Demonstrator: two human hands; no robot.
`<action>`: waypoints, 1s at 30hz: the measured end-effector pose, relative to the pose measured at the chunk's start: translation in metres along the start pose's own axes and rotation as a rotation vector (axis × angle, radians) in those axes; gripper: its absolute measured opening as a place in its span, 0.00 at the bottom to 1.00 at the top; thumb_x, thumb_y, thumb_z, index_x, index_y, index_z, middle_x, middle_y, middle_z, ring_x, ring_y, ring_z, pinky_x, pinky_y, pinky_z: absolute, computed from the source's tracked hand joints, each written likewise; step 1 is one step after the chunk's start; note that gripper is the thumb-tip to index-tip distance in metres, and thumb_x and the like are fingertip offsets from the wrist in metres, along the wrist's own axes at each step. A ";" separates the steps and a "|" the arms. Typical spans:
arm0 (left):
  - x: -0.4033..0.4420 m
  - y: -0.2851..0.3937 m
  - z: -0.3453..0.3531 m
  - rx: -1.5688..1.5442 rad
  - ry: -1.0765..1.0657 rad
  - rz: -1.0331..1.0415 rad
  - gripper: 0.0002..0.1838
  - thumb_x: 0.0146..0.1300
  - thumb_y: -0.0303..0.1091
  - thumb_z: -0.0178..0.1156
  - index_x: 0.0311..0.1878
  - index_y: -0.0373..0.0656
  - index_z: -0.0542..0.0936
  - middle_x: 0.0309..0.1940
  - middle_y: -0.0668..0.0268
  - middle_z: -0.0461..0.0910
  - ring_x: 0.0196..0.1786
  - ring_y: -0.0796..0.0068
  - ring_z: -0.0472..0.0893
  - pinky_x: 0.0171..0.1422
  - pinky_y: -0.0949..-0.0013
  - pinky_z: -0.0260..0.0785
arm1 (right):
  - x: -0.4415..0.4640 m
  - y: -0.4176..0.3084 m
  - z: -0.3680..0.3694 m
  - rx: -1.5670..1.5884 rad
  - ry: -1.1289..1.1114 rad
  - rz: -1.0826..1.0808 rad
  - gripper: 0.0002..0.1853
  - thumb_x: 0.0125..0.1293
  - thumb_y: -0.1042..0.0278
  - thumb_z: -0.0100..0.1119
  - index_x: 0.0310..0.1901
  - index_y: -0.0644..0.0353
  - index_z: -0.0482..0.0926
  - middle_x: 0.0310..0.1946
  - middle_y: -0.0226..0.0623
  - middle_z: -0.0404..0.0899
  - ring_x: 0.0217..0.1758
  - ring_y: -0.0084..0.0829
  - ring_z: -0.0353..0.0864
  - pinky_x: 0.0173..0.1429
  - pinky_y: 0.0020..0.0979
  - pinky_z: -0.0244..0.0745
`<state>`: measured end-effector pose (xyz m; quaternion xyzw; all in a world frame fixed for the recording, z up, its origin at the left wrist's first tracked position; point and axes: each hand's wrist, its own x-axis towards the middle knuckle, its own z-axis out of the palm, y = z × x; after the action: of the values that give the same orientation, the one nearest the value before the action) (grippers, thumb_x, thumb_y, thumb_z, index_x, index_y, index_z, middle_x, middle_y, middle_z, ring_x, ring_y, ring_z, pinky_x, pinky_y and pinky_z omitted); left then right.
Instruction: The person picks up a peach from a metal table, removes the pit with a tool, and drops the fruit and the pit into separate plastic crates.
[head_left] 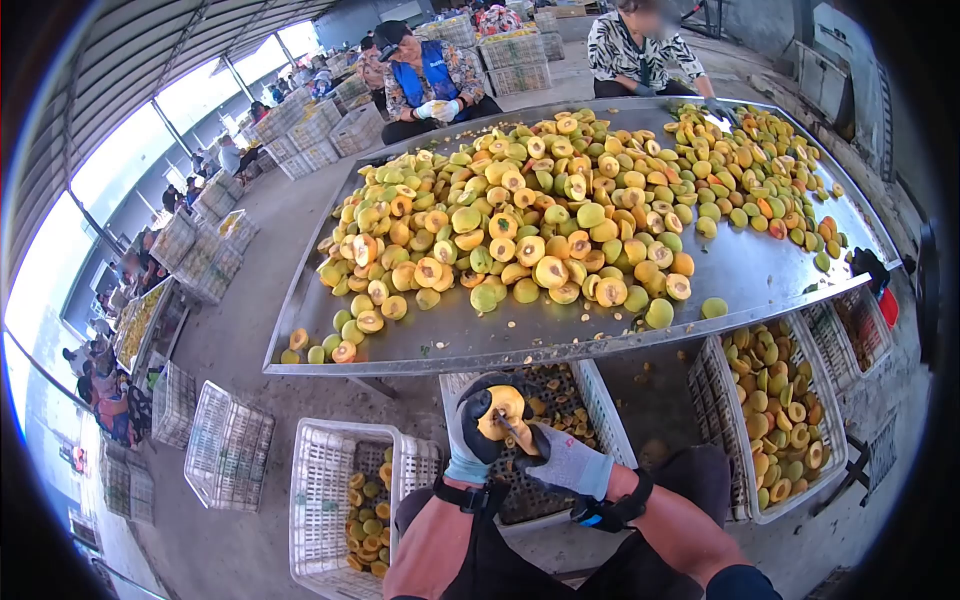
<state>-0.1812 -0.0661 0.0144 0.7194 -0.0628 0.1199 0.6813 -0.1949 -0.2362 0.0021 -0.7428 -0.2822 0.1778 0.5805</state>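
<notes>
My left hand, in a grey and black work glove, is closed around a yellow peach half with its cut face up. My right hand, in a grey glove, is closed on a small hand tool with a brownish handle. The tool's tip meets the cut face; its exact shape is mostly hidden by fingers and fruit. Both hands are over a white crate between my knees, which has fruit pieces and scraps inside. Ahead lies a large heap of peach halves on the metal table.
The metal table has a raised edge in front of me. A crate of halves stands at right, another white crate at left. Two people sit across the table. Stacked crates stand behind at left.
</notes>
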 end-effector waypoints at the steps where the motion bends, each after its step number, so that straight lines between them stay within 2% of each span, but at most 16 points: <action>1: 0.000 0.000 0.003 -0.001 -0.002 -0.001 0.23 0.62 0.41 0.51 0.48 0.26 0.78 0.37 0.53 0.83 0.39 0.64 0.83 0.48 0.65 0.77 | 0.001 -0.003 -0.001 0.000 0.002 0.002 0.25 0.60 0.66 0.64 0.55 0.65 0.67 0.40 0.47 0.80 0.44 0.49 0.81 0.45 0.37 0.75; 4: -0.009 0.006 0.010 0.045 0.114 0.084 0.22 0.64 0.40 0.49 0.45 0.26 0.78 0.36 0.55 0.83 0.38 0.68 0.82 0.47 0.67 0.76 | -0.003 -0.007 0.002 0.012 -0.060 0.078 0.24 0.60 0.67 0.62 0.55 0.64 0.67 0.40 0.45 0.80 0.44 0.47 0.81 0.45 0.37 0.74; 6: -0.010 0.018 0.012 0.284 0.121 -0.003 0.15 0.63 0.35 0.55 0.41 0.28 0.79 0.33 0.56 0.83 0.37 0.68 0.83 0.46 0.68 0.76 | -0.004 0.006 0.010 -0.201 0.010 0.066 0.23 0.60 0.67 0.62 0.55 0.64 0.68 0.40 0.45 0.79 0.44 0.45 0.81 0.45 0.36 0.74; 7: -0.009 0.009 0.005 0.283 0.122 -0.005 0.15 0.63 0.35 0.55 0.41 0.28 0.79 0.33 0.56 0.83 0.37 0.68 0.83 0.46 0.68 0.76 | -0.004 0.005 0.010 -0.202 0.008 0.067 0.23 0.60 0.67 0.62 0.55 0.64 0.68 0.40 0.45 0.79 0.44 0.45 0.81 0.45 0.36 0.74; 9: -0.005 -0.017 -0.014 -0.776 -0.104 -0.373 0.12 0.56 0.26 0.65 0.43 0.31 0.78 0.35 0.57 0.83 0.39 0.69 0.83 0.48 0.68 0.76 | -0.001 0.000 0.011 -0.185 0.039 0.043 0.17 0.58 0.74 0.57 0.49 0.65 0.71 0.42 0.57 0.78 0.48 0.58 0.77 0.47 0.43 0.75; 10: -0.009 -0.010 -0.004 -0.141 0.030 -0.176 0.13 0.56 0.26 0.64 0.44 0.32 0.78 0.38 0.56 0.83 0.42 0.68 0.83 0.50 0.67 0.76 | -0.001 0.002 0.012 -0.186 0.038 0.044 0.17 0.58 0.74 0.57 0.49 0.65 0.71 0.42 0.57 0.78 0.48 0.58 0.77 0.47 0.43 0.75; 11: -0.011 0.000 0.000 -0.141 0.032 -0.177 0.13 0.56 0.26 0.64 0.44 0.32 0.78 0.38 0.56 0.83 0.42 0.68 0.83 0.50 0.67 0.76 | -0.001 0.005 0.013 -0.141 0.044 0.025 0.20 0.59 0.71 0.60 0.52 0.64 0.69 0.41 0.50 0.78 0.45 0.49 0.79 0.46 0.39 0.75; 12: -0.003 0.008 0.001 0.049 0.039 -0.013 0.13 0.60 0.30 0.60 0.44 0.30 0.78 0.39 0.56 0.83 0.43 0.67 0.83 0.51 0.66 0.76 | 0.006 0.008 0.010 -0.103 0.059 -0.005 0.23 0.60 0.68 0.63 0.55 0.63 0.68 0.40 0.42 0.79 0.42 0.41 0.81 0.46 0.35 0.74; 13: -0.001 0.013 0.002 0.239 0.047 0.138 0.15 0.63 0.34 0.55 0.44 0.29 0.78 0.39 0.55 0.83 0.43 0.67 0.83 0.51 0.66 0.76 | 0.007 0.003 0.007 -0.101 0.060 -0.007 0.23 0.60 0.68 0.63 0.55 0.63 0.68 0.40 0.42 0.79 0.42 0.41 0.81 0.46 0.35 0.74; 14: 0.000 0.013 0.003 0.242 0.042 0.141 0.15 0.63 0.34 0.55 0.44 0.29 0.78 0.39 0.55 0.83 0.43 0.67 0.83 0.51 0.66 0.76 | 0.008 -0.009 -0.001 0.105 -0.024 0.061 0.22 0.61 0.68 0.64 0.54 0.62 0.69 0.38 0.37 0.78 0.40 0.35 0.80 0.44 0.32 0.74; 16: 0.004 0.011 0.005 -0.352 0.114 -0.102 0.19 0.65 0.37 0.49 0.44 0.27 0.79 0.39 0.54 0.83 0.44 0.66 0.83 0.53 0.65 0.75 | 0.006 -0.043 -0.016 0.429 -0.112 0.228 0.19 0.63 0.65 0.65 0.52 0.60 0.72 0.33 0.25 0.75 0.34 0.18 0.73 0.38 0.25 0.71; 20: 0.008 0.004 0.001 -0.085 0.163 0.037 0.20 0.64 0.35 0.50 0.47 0.26 0.79 0.43 0.54 0.83 0.45 0.67 0.82 0.54 0.67 0.74 | 0.007 -0.032 -0.014 0.691 -0.194 0.360 0.20 0.62 0.66 0.63 0.54 0.62 0.73 0.38 0.26 0.76 0.40 0.18 0.70 0.46 0.26 0.71; 22: 0.006 0.006 0.004 -0.066 0.203 0.041 0.19 0.64 0.35 0.50 0.47 0.26 0.79 0.42 0.54 0.83 0.45 0.67 0.82 0.54 0.67 0.74 | 0.012 -0.026 -0.008 0.574 -0.139 0.188 0.17 0.63 0.68 0.64 0.52 0.61 0.73 0.35 0.28 0.77 0.35 0.18 0.73 0.40 0.24 0.71; 23: 0.005 0.007 0.005 -0.051 0.245 0.049 0.19 0.63 0.34 0.51 0.47 0.26 0.79 0.42 0.54 0.83 0.45 0.67 0.82 0.54 0.67 0.74 | 0.014 -0.016 -0.004 0.576 -0.137 0.187 0.17 0.63 0.68 0.64 0.52 0.61 0.73 0.35 0.28 0.77 0.35 0.18 0.73 0.40 0.24 0.71; 25: 0.004 0.012 0.007 -0.002 0.248 0.070 0.18 0.63 0.33 0.52 0.47 0.26 0.79 0.41 0.55 0.83 0.44 0.67 0.82 0.54 0.67 0.74 | 0.016 0.001 0.006 0.288 -0.025 -0.002 0.18 0.62 0.69 0.64 0.52 0.62 0.73 0.39 0.31 0.78 0.41 0.23 0.75 0.47 0.28 0.72; 30: 0.004 -0.005 -0.003 0.015 0.115 0.041 0.12 0.59 0.29 0.59 0.42 0.30 0.82 0.38 0.59 0.84 0.42 0.72 0.82 0.49 0.68 0.75 | 0.011 0.001 0.005 0.183 -0.062 0.129 0.18 0.61 0.70 0.64 0.51 0.62 0.74 0.42 0.33 0.78 0.45 0.26 0.74 0.53 0.30 0.71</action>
<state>-0.1761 -0.0622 0.0104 0.7149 -0.0373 0.1756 0.6758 -0.1891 -0.2253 0.0005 -0.6975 -0.2342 0.2628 0.6242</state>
